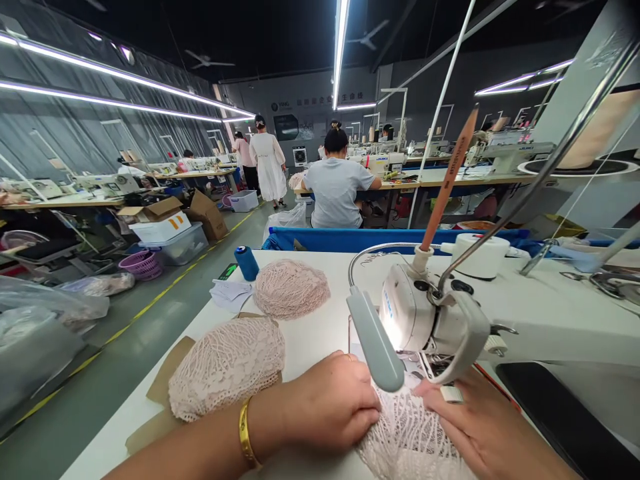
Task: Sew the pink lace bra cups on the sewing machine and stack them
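A pale pink lace piece (413, 433) lies under the head of a white sewing machine (407, 307). My left hand (333, 400), fingers curled, grips the left edge of the lace beside the grey lamp (375, 343). On the right, my right hand (480, 417) presses the lace with its fingers extended, close to the presser area, a white band round one finger. The needle is hidden behind the lamp and machine head. Two stacks of lace cups, a nearer one (227, 367) and a farther one (291, 289), rest on the table to the left.
A blue thread cone (247, 263) stands at the white table's (200, 330) far left corner, near white fabric scraps (230, 295). An orange pencil (450, 177) stands upright on the machine. A black phone-like slab (560, 413) lies at right. A seated person (336, 183) works ahead.
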